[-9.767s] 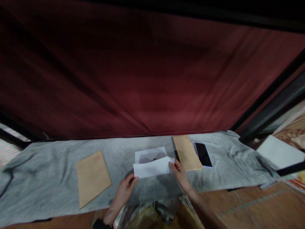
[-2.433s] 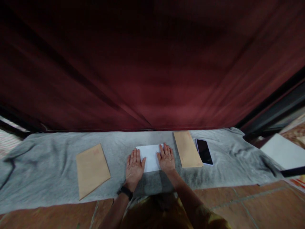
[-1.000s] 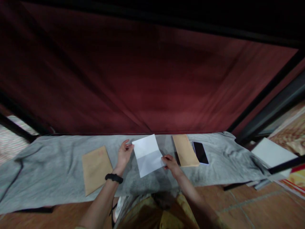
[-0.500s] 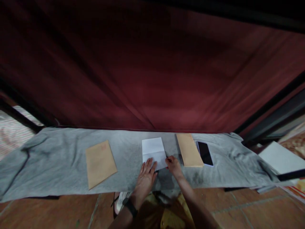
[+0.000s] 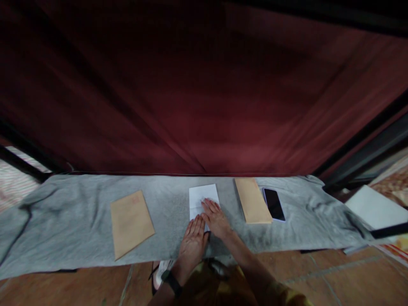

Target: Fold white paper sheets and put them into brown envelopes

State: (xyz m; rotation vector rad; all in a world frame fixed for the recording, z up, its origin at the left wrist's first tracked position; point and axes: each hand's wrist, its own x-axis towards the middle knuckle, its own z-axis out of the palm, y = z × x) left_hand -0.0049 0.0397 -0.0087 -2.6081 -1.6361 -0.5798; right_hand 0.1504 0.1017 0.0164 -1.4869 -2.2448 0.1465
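A white sheet of paper (image 5: 200,195) with a crosswise crease lies on the grey cloth in front of me. My left hand (image 5: 193,238), with a dark watch on the wrist, rests flat on its near left part, fingers stretched out. My right hand (image 5: 216,219) lies flat on the paper's right half, its fingertips near the middle. The two hands almost touch and cover the lower part of the sheet. On the left lies a brown envelope (image 5: 132,223); to the right is a narrower stack of brown envelopes (image 5: 253,202).
A phone (image 5: 274,205) lies screen up beside the right-hand envelopes. Grey cloth (image 5: 79,221) covers the long narrow surface. Behind it hangs a dark red fabric wall (image 5: 204,127). At far right is a white flat board (image 5: 376,208). Below runs a tiled floor (image 5: 95,284).
My right hand has moved from the paper's right edge up and left onto its middle, its fingers now spread flat. My left hand stays on the paper's near part.
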